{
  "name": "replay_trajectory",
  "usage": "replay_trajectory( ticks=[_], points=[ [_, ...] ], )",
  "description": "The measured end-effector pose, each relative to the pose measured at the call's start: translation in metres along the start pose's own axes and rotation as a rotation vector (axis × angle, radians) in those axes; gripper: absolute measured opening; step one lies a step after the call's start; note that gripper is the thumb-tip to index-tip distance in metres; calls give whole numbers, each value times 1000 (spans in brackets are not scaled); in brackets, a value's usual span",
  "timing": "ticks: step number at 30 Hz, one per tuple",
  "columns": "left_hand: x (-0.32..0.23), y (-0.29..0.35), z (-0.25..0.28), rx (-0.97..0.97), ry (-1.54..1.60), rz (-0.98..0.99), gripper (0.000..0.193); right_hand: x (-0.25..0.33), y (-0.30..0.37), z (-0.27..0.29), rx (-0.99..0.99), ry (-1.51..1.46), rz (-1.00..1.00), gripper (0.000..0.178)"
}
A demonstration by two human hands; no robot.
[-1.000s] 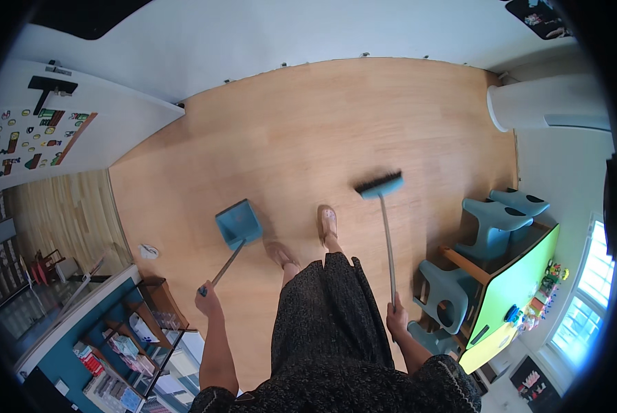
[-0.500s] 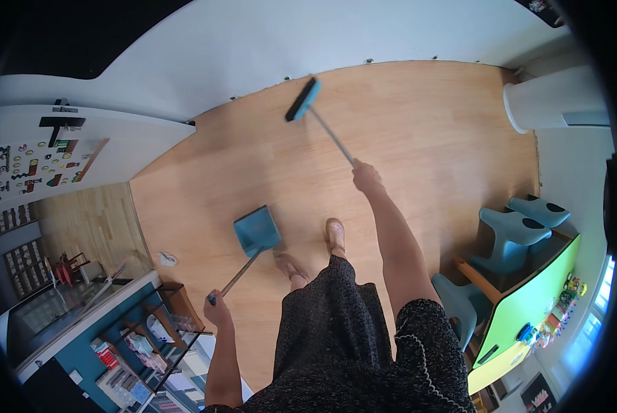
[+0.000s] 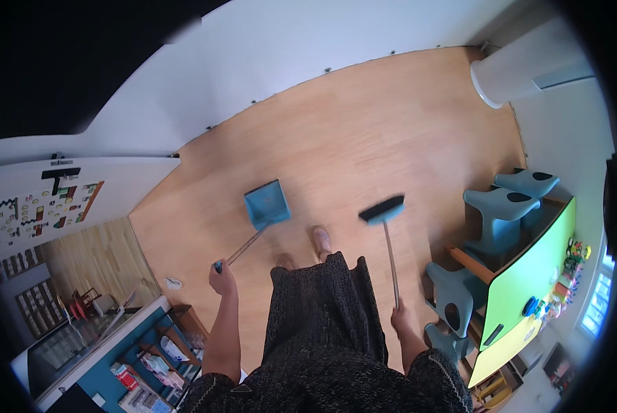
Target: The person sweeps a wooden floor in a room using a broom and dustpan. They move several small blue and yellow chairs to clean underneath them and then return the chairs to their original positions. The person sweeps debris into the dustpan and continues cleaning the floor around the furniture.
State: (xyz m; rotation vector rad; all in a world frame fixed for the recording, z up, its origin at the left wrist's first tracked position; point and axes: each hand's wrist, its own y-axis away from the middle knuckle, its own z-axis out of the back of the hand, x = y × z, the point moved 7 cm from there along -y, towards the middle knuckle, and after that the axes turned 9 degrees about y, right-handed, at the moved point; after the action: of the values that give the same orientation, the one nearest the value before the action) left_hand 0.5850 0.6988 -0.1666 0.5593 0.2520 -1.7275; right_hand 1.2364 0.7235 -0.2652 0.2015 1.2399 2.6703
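Note:
My left hand is closed around the handle end of a long-handled blue dustpan. The pan is ahead of my feet, a little to the left, with its dark-edged mouth facing away from me. In my right hand, held low beside my body, is the handle of a broom. The broom's blue head with dark bristles is ahead and to the right, slightly blurred, its bristles turned away from me. Whether the bristles touch the floor I cannot tell.
Blue chairs surround a green and yellow table on the right. A white wall curves along the far side, with a white column at far right. An open white door and a shelf unit stand left.
My right hand has drawn the broom back toward me and to the right, from near the far wall. The dustpan has shifted slightly farther forward and right. My view has turned somewhat.

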Motion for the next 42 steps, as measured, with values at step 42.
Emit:
replay_trajectory(
  ticks=[42],
  points=[
    [-345, -103, -244, 441, -118, -203, 45, 97, -100, 167, -155, -631, -422, 48]
  ],
)
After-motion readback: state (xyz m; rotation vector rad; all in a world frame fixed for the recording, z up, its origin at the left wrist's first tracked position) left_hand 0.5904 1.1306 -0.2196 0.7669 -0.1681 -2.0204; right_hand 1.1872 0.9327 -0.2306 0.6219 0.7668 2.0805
